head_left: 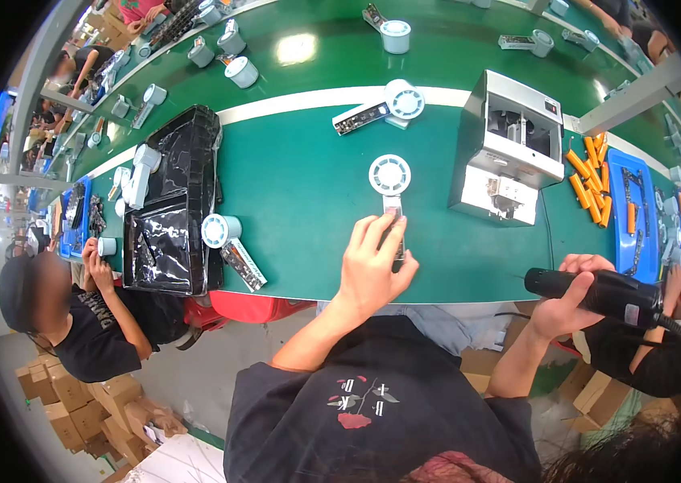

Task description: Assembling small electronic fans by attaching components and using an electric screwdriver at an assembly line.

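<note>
On the green table in front of me lies a small handheld fan point(390, 175) with a round white-and-blue head, its handle toward me. My left hand point(372, 262) grips that handle, fingers over it and thumb at its right side, hiding most of the handle. My right hand point(559, 312) is closed around a black electric screwdriver point(598, 295), held off the table's front edge with its thin tip pointing left. The tip is apart from the fan. A cable leaves the screwdriver's rear end.
A silver machine point(509, 145) stands at right, beside orange battery cells point(591, 181) and a blue tray point(618, 217). Left of me are a black divided tray point(165, 205) and an open-handled fan point(222, 232). Another fan point(403, 101) lies farther back. People sit on both sides.
</note>
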Available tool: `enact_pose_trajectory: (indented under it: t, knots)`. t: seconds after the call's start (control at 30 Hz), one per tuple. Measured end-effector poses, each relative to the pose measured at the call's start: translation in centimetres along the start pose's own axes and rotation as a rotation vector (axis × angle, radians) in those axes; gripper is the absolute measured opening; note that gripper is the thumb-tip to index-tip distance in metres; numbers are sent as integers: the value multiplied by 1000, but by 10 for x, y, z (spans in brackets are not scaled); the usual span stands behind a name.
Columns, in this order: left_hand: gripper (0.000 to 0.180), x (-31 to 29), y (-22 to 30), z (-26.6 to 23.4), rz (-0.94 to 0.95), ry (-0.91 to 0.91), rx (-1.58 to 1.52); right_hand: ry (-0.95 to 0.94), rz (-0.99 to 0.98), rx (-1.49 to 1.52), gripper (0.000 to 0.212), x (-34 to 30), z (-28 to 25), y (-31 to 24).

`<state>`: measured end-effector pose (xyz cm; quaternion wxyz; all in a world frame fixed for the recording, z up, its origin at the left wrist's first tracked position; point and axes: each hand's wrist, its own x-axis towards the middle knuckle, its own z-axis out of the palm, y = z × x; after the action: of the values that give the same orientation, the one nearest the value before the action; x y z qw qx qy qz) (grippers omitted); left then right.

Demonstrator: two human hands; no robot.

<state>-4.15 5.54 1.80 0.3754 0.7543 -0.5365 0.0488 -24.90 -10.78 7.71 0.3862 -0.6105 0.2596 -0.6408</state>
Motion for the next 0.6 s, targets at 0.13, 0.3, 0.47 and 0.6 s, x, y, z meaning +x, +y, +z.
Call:
enact_pose_trajectory:
  t: [0.13,0.3,0.47,0.6]
  knots:
    - [49,-2,1,-14,0,-100,-34,89,-41,38,24,-9,8,9]
    - [52,8,16,-29,-62,-253,-52,50,-64,-129,33,-25,9,17]
    - [55,9,17,-30,-83,-304,-54,24,-125,-101,40,-29,9,21]
    - [55,3,9,-23,-78,-262,-82,31,-111,-109,42,-30,5,22]
